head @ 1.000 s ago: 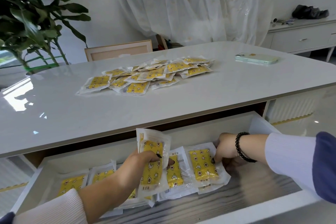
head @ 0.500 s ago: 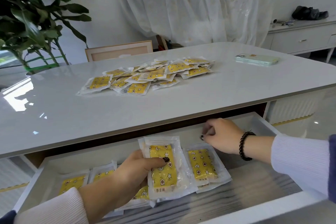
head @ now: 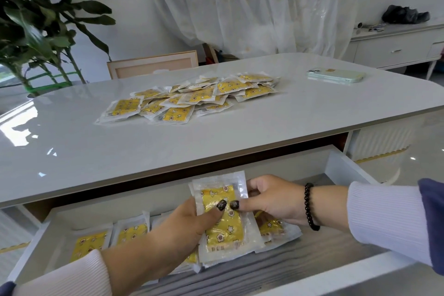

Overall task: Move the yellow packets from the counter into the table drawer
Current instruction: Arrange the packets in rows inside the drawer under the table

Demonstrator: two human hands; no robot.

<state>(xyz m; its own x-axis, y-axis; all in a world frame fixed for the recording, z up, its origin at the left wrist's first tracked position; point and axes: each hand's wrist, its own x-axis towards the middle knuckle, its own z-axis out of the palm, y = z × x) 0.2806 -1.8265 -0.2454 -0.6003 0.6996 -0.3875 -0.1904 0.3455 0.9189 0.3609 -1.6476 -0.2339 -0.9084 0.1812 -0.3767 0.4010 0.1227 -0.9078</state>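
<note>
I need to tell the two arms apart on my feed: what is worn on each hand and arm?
The left hand comes out of a white ribbed sleeve. The right hand has a black beaded bracelet at the wrist, then a white ribbed sleeve under a dark blue outer sleeve. The nails that show are dark and patterned.

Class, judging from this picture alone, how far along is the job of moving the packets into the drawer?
Done: several packets already lie in the open drawer. In hand: the left hand and right hand both grip a packet over the drawer. Left: a large pile remains on the counter, so the job looks well short of finished.
</note>
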